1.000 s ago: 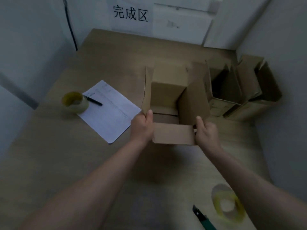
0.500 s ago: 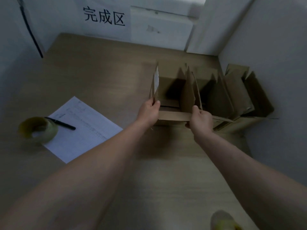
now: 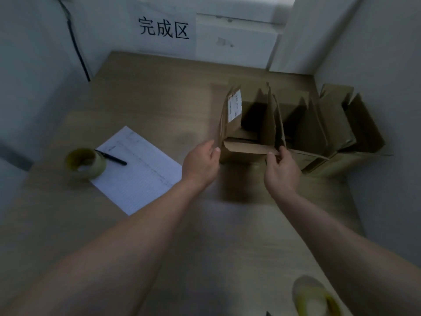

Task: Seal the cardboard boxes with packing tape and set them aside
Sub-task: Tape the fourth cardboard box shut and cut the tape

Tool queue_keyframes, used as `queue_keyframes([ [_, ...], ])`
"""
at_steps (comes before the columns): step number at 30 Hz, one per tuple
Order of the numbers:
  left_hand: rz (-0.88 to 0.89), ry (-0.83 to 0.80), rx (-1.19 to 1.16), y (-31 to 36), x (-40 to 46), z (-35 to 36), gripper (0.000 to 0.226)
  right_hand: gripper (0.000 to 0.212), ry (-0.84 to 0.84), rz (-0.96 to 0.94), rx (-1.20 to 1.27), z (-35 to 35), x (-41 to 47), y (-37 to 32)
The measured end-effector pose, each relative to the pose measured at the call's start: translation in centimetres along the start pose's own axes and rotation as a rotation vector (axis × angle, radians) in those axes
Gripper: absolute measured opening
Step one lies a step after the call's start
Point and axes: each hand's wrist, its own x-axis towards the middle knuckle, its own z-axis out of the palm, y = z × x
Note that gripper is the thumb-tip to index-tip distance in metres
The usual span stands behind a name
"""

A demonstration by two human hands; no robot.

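Wooden desk (image 3: 159, 92) in a grey-walled corner, one open cardboard box (image 3: 248, 126) between my hands.

Both my hands are on the near edge of the box, which stands on the desk just beside more open boxes (image 3: 330, 126) at the right wall. My left hand (image 3: 201, 161) has its fingers curled against the left corner to steady it; my right hand (image 3: 281, 169) pinches the near flap (image 3: 248, 148), ready, I judge, to fold it down. Nothing is sealed yet. One tape roll (image 3: 85, 163) waits left by a sheet of paper (image 3: 141, 169) and a pen (image 3: 112, 157); another tape roll (image 3: 315, 297) lies close at my right.
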Motion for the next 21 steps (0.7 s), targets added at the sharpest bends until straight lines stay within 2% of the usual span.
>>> queue_keyframes([
  [7, -0.014, 0.066, 0.239, 0.6, -10.6, -2.4, 0.039, 0.058, -0.094, -0.073, -0.012, -3.5, -6.2, 2.6],
  [13, -0.143, 0.22, 0.332, -0.1, -23.3, -3.7, 0.031, 0.053, -0.332, -0.408, -0.117, -6.4, -14.9, 3.4],
  [18, -0.267, 0.307, 0.44, -2.9, -33.2, -5.9, 0.043, 0.058, -0.527, -0.613, -0.206, -6.4, -22.5, 2.4],
  [21, -0.321, 0.377, 0.515, -4.1, -39.1, -7.8, 0.06, 0.056, -0.61, -0.785, -0.227, -5.9, -27.3, 1.2],
])
